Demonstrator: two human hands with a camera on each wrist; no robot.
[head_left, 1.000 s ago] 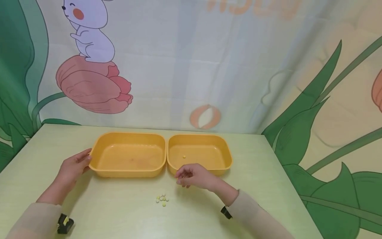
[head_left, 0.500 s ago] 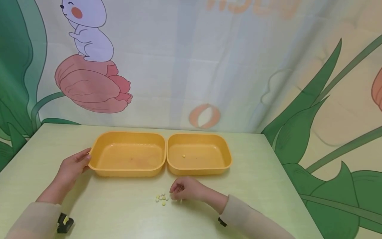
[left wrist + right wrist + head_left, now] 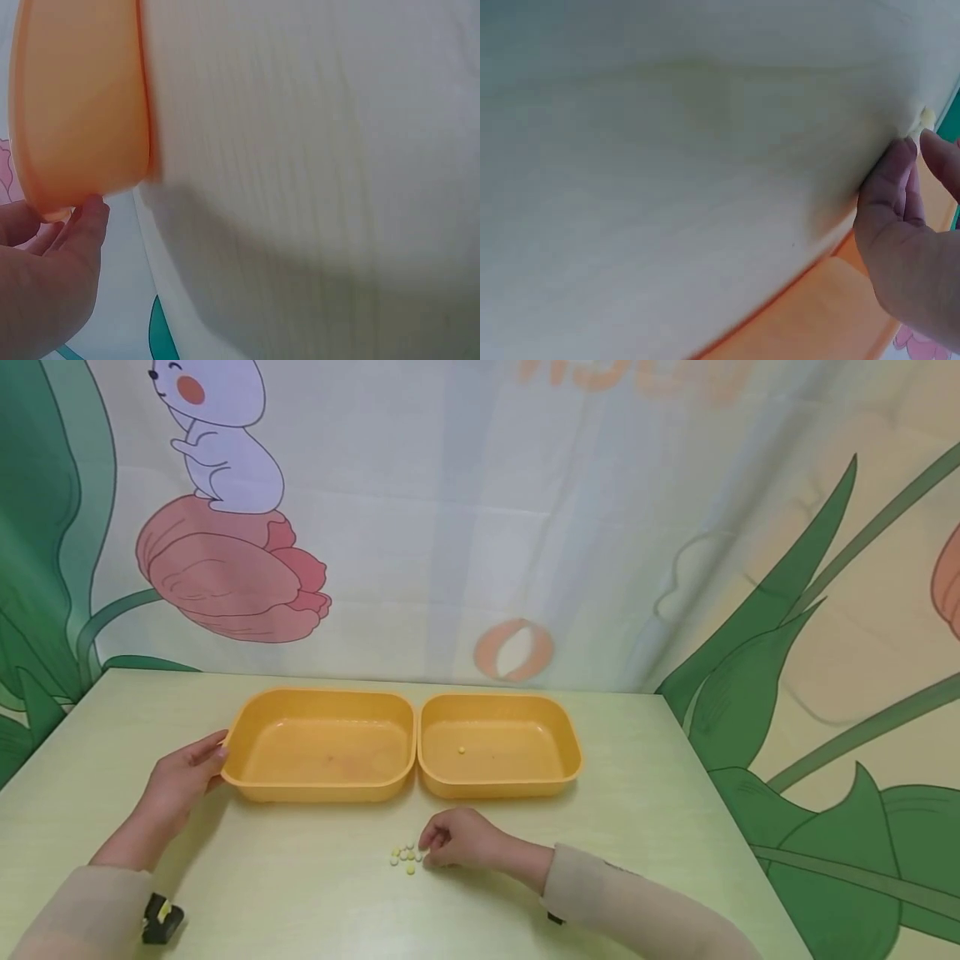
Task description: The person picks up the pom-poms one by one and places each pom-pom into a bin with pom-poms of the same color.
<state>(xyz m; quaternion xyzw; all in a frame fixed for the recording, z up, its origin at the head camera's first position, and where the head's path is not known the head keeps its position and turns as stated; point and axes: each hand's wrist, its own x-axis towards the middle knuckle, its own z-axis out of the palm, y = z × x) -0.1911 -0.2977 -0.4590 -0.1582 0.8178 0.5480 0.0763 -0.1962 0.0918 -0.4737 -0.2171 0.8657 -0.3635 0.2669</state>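
Note:
My left hand (image 3: pixel 183 781) holds the left end of the larger yellow plastic tray (image 3: pixel 322 793), thumb and fingers at its rim. In the left wrist view the fingertips sit against the corner of this tray (image 3: pixel 86 97). Several small round white and yellow tablet-like pieces (image 3: pixel 410 855) lie in a loose cluster on the table. My right hand (image 3: pixel 468 839) is low at the right side of that cluster, fingers bent. In the right wrist view a narrow gap shows between thumb and forefinger, with pale pieces (image 3: pixel 927 118) right at the fingertips.
A smaller yellow tray (image 3: pixel 502 789) stands close beside the larger one, with one small yellow piece (image 3: pixel 462 750) inside. Both trays are near the back of the pale table (image 3: pixel 262 877). A printed curtain (image 3: pixel 420 527) hangs behind the table.
My right hand has moved from the front rim of the smaller tray down and left to the cluster of small pieces. The left hand stays at the larger tray.

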